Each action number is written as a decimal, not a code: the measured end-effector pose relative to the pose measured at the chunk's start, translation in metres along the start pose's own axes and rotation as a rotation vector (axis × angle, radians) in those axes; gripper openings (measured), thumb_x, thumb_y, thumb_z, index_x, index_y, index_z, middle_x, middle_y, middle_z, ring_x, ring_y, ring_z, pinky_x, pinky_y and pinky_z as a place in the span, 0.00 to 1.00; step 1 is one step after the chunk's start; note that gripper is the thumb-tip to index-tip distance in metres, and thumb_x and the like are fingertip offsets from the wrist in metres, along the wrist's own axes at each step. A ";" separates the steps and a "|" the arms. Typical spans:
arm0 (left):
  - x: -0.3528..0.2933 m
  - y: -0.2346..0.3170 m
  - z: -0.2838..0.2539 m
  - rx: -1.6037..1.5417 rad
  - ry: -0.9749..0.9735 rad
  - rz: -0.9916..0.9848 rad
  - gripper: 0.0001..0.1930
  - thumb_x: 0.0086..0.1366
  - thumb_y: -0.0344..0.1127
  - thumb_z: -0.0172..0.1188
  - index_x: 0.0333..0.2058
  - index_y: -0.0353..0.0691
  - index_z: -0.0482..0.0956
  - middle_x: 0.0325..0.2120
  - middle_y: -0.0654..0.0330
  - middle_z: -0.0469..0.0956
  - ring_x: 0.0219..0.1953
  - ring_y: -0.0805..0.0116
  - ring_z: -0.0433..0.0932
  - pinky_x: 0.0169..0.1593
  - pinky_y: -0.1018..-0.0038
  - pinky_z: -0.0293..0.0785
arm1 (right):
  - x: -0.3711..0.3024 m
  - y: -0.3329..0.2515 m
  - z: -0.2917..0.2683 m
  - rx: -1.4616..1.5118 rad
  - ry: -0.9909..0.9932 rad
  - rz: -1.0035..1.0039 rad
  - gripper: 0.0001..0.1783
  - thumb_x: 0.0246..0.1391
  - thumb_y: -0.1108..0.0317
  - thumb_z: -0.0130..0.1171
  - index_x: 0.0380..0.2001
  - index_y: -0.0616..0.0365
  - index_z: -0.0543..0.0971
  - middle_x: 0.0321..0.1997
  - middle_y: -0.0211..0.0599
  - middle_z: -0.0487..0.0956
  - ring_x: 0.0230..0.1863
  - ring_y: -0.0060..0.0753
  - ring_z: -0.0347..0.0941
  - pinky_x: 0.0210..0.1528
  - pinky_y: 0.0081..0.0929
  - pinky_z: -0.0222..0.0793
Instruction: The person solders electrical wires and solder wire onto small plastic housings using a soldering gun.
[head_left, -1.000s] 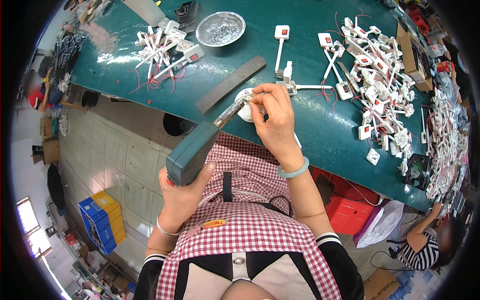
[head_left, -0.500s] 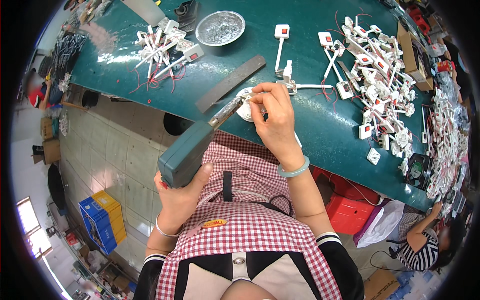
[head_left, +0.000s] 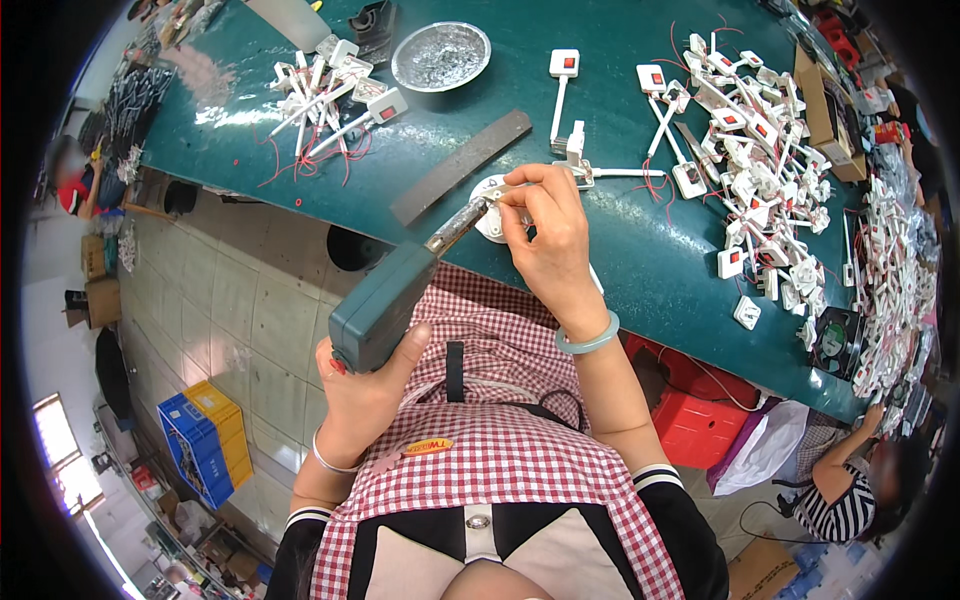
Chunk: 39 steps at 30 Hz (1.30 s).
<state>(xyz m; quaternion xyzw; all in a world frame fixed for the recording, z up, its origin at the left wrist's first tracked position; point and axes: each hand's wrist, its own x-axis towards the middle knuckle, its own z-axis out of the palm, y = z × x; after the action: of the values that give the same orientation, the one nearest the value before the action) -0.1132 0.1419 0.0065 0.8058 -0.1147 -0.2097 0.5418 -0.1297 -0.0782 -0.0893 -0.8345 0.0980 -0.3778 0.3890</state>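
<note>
My left hand (head_left: pixel 365 400) is wrapped round a dark green soldering gun (head_left: pixel 380 300) with a slotted metal barrel and a red part by the grip. Its barrel tip reaches a round white plastic piece (head_left: pixel 490 230) at the near table edge. Over that piece my right hand (head_left: pixel 550 225) is closed in a pinch, thumb and forefinger close to the tip; what they hold is too small to make out. Beyond the right fingers stands a small white clamp-like part (head_left: pixel 575 143), beside a white-stemmed part (head_left: pixel 628 172). A flat grey metal bar (head_left: pixel 462 168) lies left of the round piece.
A large heap of white switch parts with red wires (head_left: pixel 760 150) covers the right side of the green table (head_left: pixel 480 120). A smaller pile (head_left: pixel 325 95) lies far left, beside a metal bowl (head_left: pixel 440 57). A cardboard box (head_left: pixel 828 115) stands right; a person in stripes (head_left: pixel 845 500) sits lower right.
The soldering gun and my left hand have shifted slightly up and to the right, its tip closer to my right fingers. My right hand stays in place.
</note>
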 end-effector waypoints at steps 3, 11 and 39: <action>-0.002 0.003 0.000 -0.049 0.017 -0.016 0.10 0.59 0.30 0.70 0.35 0.32 0.81 0.27 0.66 0.79 0.28 0.79 0.74 0.33 0.79 0.71 | 0.000 0.000 0.000 -0.005 0.000 -0.004 0.08 0.40 0.83 0.62 0.25 0.64 0.74 0.40 0.40 0.76 0.40 0.44 0.72 0.43 0.37 0.69; -0.004 -0.003 -0.004 0.002 0.115 0.054 0.14 0.57 0.31 0.72 0.40 0.31 0.80 0.32 0.61 0.82 0.33 0.75 0.78 0.39 0.77 0.74 | 0.000 0.000 -0.001 -0.014 -0.003 -0.008 0.08 0.40 0.83 0.62 0.25 0.64 0.74 0.39 0.41 0.76 0.40 0.44 0.73 0.42 0.36 0.69; 0.141 -0.028 0.028 0.128 0.347 0.378 0.14 0.55 0.27 0.71 0.40 0.32 0.80 0.28 0.57 0.81 0.29 0.75 0.77 0.37 0.76 0.73 | 0.002 -0.005 -0.002 -0.008 -0.031 0.058 0.09 0.42 0.85 0.63 0.27 0.63 0.75 0.38 0.39 0.76 0.38 0.43 0.73 0.39 0.35 0.69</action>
<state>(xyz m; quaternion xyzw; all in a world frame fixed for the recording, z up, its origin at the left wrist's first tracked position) -0.0021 0.0711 -0.0585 0.8266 -0.1816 0.0445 0.5308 -0.1301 -0.0770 -0.0840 -0.8386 0.1175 -0.3530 0.3979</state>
